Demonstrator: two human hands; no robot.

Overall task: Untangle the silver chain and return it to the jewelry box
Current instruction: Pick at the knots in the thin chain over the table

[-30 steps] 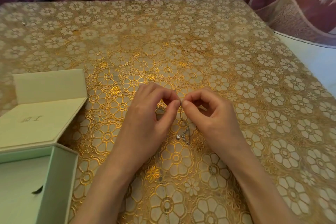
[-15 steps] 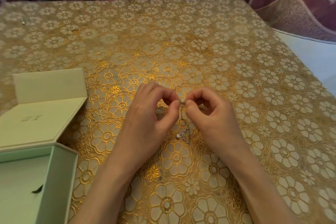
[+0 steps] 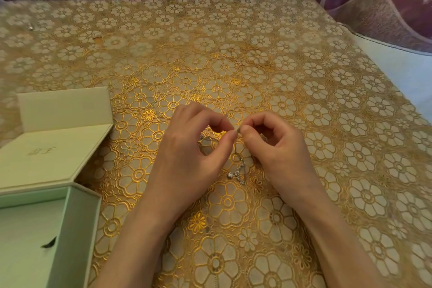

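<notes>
A thin silver chain (image 3: 239,170) with a small round pendant lies on the gold flowered tablecloth between my hands. My left hand (image 3: 189,152) and my right hand (image 3: 278,147) meet fingertip to fingertip just above the cloth, each pinching the chain's upper part between thumb and forefinger. The pendant end trails down on the cloth below the pinch. Another bit of chain shows under my left hand's fingers. The pale green jewelry box (image 3: 77,222) stands open at the lower left, its lid (image 3: 53,145) folded back.
The table (image 3: 233,54) carries a gold lace cloth. Purple curtains with white trees hang behind it. A pale surface (image 3: 406,77) lies past the table's right edge. A small dark tab (image 3: 49,243) sits inside the box.
My hands have stayed pinched together over the chain, with only slight finger movement. The pendant end lies in the same spot.
</notes>
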